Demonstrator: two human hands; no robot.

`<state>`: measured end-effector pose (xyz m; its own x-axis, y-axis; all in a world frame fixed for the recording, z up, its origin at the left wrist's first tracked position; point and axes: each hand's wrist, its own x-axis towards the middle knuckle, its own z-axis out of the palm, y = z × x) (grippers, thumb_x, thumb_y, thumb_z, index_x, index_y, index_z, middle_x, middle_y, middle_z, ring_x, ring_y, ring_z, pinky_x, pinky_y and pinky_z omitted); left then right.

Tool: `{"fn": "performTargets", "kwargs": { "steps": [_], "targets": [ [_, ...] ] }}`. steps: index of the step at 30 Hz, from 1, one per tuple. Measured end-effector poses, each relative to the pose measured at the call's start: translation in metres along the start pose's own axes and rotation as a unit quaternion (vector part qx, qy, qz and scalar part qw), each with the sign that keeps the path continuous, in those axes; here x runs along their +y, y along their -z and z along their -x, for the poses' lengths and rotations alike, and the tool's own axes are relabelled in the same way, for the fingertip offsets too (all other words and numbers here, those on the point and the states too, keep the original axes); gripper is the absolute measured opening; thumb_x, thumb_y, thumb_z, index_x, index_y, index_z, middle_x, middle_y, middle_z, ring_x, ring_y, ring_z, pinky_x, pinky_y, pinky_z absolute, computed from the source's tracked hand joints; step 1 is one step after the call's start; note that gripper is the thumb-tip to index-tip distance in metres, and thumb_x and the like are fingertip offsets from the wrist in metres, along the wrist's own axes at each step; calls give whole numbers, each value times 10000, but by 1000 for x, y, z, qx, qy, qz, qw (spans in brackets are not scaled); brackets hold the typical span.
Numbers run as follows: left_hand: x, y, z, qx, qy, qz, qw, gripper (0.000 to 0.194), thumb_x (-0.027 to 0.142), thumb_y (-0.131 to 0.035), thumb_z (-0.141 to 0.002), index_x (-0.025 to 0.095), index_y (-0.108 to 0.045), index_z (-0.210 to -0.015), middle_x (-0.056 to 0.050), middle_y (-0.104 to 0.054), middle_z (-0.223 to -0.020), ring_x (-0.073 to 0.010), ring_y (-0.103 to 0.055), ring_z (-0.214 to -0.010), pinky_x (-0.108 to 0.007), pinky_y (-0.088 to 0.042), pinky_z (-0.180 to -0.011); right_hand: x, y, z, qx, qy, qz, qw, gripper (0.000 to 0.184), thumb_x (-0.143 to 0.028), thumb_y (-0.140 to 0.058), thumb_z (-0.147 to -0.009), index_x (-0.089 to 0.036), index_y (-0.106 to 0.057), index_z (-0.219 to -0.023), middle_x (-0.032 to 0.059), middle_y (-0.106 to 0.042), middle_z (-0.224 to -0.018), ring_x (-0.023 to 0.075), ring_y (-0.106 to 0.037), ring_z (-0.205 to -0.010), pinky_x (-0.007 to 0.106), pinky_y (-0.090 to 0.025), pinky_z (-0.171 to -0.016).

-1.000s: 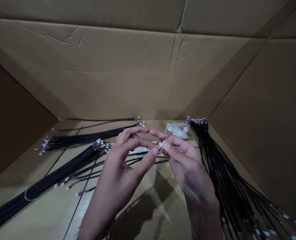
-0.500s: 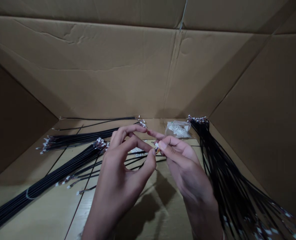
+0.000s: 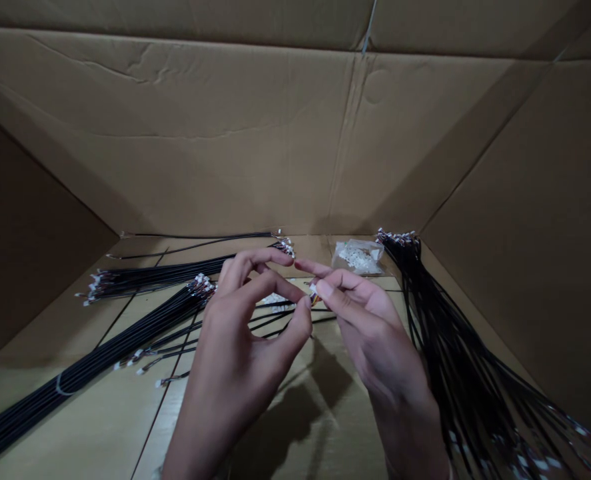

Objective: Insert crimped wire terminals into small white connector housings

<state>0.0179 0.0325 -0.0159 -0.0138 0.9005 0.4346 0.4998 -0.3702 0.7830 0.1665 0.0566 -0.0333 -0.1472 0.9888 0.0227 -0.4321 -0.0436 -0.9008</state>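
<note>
In the middle of the head view, my right hand (image 3: 370, 320) is closed, thumb and fingers pinching a small white connector (image 3: 314, 289). Short coloured wires (image 3: 316, 299), orange and purple among them, come out of it. My left hand (image 3: 255, 320) has its thumb and index fingertip pressed together right beside those wires. Whatever lies in that pinch is too small to make out. Both hands are raised above the board, the other fingers of the left one curved over toward the right index finger. Behind them lie loose black cables (image 3: 270, 320) and a pile of small white pieces (image 3: 276, 303), partly hidden.
Bundles of black cables with white connector ends lie at left, one tied (image 3: 100, 357) and another behind it (image 3: 165, 280). A large cable bunch (image 3: 455, 353) spreads at right. A clear bag of white parts (image 3: 360, 257) sits at the back. Cardboard walls (image 3: 200, 147) enclose the area.
Both hands keep nearly the same pose around the connector. The view has shifted very slightly, and nothing has visibly been picked up or let go.
</note>
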Motion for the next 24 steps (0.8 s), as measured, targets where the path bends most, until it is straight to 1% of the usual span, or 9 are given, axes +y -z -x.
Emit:
{"fn": "performTargets", "kwargs": {
  "steps": [3, 7, 11, 15, 18, 21, 24],
  "targets": [
    [3, 2, 1, -3, 0, -7, 1000, 147, 267, -674, -934, 256, -653, -788, -1, -631, -1236, -193, -591, -1253, -338, -440, -1014, 0, 1, 1, -3, 9, 20, 1000, 153, -276, -787, -876, -249, -766, -727, 40, -809, -1234, 270, -677, -1271, 470, -433, -1132],
    [5, 1, 1, 4, -15, -28, 999, 128, 259, -673, -940, 254, -663, -813, 0, -624, -1237, -174, -588, -1249, -304, -439, -1006, -1, 2, 4, 7, 25, 89, 996, 170, -304, -767, -903, -254, -753, -741, 26, -796, -1259, 285, -664, -1276, 502, -398, -1130],
    [3, -1, 0, 12, -40, -45, 998, 133, 236, -665, -951, 247, -663, -819, 3, -623, -1210, -144, -592, -1223, -250, -442, -987, -6, 1, 6, 12, 38, 155, 987, 201, -314, -743, -909, -243, -721, -723, 39, -789, -1260, 312, -641, -1312, 534, -379, -1137],
    [2, 1, 2, 0, -52, -46, 998, 135, 214, -656, -963, 241, -666, -832, 4, -621, -1224, -132, -594, -1222, -229, -452, -980, -10, 1, 6, 8, 39, 200, 979, 212, -323, -732, -918, -237, -710, -725, 51, -784, -1261, 325, -636, -1323, 561, -375, -1138],
    [1, 2, 2, 2, -49, -40, 998, 131, 227, -651, -978, 247, -678, -851, 2, -622, -1222, -140, -594, -1229, -245, -465, -966, -9, 2, 4, 5, 44, 194, 980, 191, -322, -738, -922, -240, -736, -749, 41, -790, -1248, 300, -661, -1291, 517, -416, -1109],
    [0, 2, 1, 6, -38, -21, 999, 95, 268, -669, -980, 275, -707, -894, 12, -641, -1212, -155, -606, -1224, -273, -467, -977, -7, 4, 2, 1, 58, 148, 987, 174, -311, -755, -930, -253, -755, -766, 13, -799, -1238, 258, -677, -1270, 454, -444, -1087],
    [-2, 3, -3, -30, -10, 25, 999, 75, 311, -692, -971, 309, -735, -909, 28, -671, -1219, -183, -631, -1226, -316, -472, -1014, -4, 5, 1, -7, 73, 94, 993, 177, -286, -760, -941, -263, -760, -765, -8, -808, -1220, 226, -690, -1255, 407, -475, -1057]
  ]
}}
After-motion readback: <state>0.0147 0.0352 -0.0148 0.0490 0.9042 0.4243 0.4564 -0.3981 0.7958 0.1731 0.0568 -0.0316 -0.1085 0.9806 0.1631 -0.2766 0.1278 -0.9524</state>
